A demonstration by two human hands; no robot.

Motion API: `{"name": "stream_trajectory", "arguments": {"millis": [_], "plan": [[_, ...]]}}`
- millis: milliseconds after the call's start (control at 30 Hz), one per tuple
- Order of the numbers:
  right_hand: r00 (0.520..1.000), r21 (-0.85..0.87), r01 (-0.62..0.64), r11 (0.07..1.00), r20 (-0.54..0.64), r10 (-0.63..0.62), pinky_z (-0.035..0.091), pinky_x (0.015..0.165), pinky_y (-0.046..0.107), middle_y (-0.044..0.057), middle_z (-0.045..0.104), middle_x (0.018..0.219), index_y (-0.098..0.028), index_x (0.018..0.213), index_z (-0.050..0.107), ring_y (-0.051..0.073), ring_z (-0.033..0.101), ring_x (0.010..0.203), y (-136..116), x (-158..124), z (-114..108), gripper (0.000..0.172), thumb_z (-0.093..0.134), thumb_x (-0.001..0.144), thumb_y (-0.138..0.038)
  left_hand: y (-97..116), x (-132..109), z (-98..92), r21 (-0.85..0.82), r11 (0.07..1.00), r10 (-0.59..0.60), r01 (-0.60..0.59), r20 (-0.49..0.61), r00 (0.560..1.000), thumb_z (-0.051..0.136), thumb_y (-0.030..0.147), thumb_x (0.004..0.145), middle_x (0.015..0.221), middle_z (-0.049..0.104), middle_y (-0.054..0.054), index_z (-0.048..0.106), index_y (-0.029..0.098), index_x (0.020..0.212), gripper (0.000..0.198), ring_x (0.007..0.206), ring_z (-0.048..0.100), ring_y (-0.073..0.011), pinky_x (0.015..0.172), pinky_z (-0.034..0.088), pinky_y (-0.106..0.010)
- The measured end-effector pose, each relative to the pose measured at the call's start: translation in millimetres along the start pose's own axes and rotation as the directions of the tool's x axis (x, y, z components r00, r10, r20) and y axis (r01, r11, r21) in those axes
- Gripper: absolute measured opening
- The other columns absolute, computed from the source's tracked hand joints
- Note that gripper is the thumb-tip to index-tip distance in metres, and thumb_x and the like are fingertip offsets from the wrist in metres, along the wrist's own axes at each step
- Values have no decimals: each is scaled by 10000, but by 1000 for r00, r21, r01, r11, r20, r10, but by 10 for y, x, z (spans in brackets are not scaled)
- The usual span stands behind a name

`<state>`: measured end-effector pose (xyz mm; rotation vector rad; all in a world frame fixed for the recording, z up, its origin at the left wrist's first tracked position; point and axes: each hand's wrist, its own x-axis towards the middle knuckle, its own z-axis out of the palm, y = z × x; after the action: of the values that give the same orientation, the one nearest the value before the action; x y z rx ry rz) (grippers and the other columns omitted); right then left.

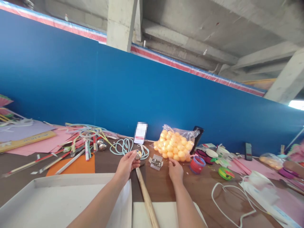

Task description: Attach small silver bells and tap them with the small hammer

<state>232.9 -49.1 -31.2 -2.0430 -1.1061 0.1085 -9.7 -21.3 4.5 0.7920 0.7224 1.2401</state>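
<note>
My left hand point(127, 166) pinches a shiny silver ball point(138, 155) between thumb and fingers, above the dark head of a hammer. The hammer point(146, 196) lies with its pale wooden handle pointing toward me. Between my hands sits a small open white box point(156, 162) filled with small shiny metal pieces. My right hand point(176, 171) is just right of that box, its fingers drawn together in front of a clear plastic bag of orange balls point(174, 145). Whatever its fingertips hold, if anything, is too small to make out.
A white tray point(71, 180) takes up the front left. Sticks and cords point(83, 139) lie tangled behind it, near more silver balls point(102, 145). At the right are a red tape-like roll point(197, 164), a green tape measure point(226, 173) and a white cable point(213, 196). A phone point(141, 132) leans against the blue partition point(142, 95).
</note>
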Motion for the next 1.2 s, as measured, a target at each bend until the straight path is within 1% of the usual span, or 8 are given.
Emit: {"name": "stream_trajectory", "arguments": {"millis": [67,167,267,567,667,767,967,1200], "plan": [[1000,-59,-24,998,-16,23,435,831,304,103,635,1096,-161,1039,633,231,580,999,-10,40,28,376,361,798,-259,0,-2,-1,6,1000,-1,1,-5,1000,653,338,701,750,624,-35,609,146,969,333,570,591,-86,521,501,-187],[997,-147,-71,987,5,73,459,740,347,123,631,1083,-203,1039,637,264,608,921,-42,63,66,364,376,802,-297,5,-4,1,12,1000,-1,1,-19,1000,657,334,697,720,617,-27,609,146,972,336,562,588,-86,523,502,-191],[996,-213,-74,974,40,84,461,690,335,113,631,1067,-245,1035,631,255,617,891,-77,86,90,335,406,805,-337,8,-5,4,33,999,-1,2,-32,1000,656,335,697,721,618,-28,610,145,971,336,568,592,-92,528,504,-197],[991,-305,-75,949,87,106,453,653,344,101,637,990,-250,891,645,242,626,824,-130,183,140,247,426,809,-330,7,-22,14,39,999,-3,4,-33,999,653,354,698,693,620,-24,610,145,976,350,558,589,-90,526,505,-193],[993,-296,-45,954,92,76,447,659,343,91,625,1010,-253,900,633,240,613,845,-135,172,148,256,407,818,-339,13,-30,22,54,999,-5,7,-32,999,651,357,700,687,615,-25,611,139,980,357,558,586,-89,525,502,-190],[994,-259,23,965,110,6,438,680,304,52,624,1024,-268,926,617,211,596,886,-144,152,155,269,377,837,-349,3,-21,18,66,998,1,1,-34,999,653,365,696,725,624,-34,613,144,991,371,566,591,-93,531,505,-197],[983,-193,113,975,163,-82,417,670,258,7,664,942,-276,923,617,182,598,864,-148,142,178,246,392,838,-326,-32,5,-5,64,998,13,-12,-24,1000,661,384,681,738,633,-42,620,150,990,390,561,590,-94,530,507,-204],[964,-160,185,970,222,-147,401,768,246,-15,615,1122,-317,1091,583,161,559,989,-171,171,168,314,399,839,-291,-23,-11,3,91,996,16,-13,-28,999,654,399,682,738,625,-40,619,147,994,403,574,589,-96,543,507,-206]]}}
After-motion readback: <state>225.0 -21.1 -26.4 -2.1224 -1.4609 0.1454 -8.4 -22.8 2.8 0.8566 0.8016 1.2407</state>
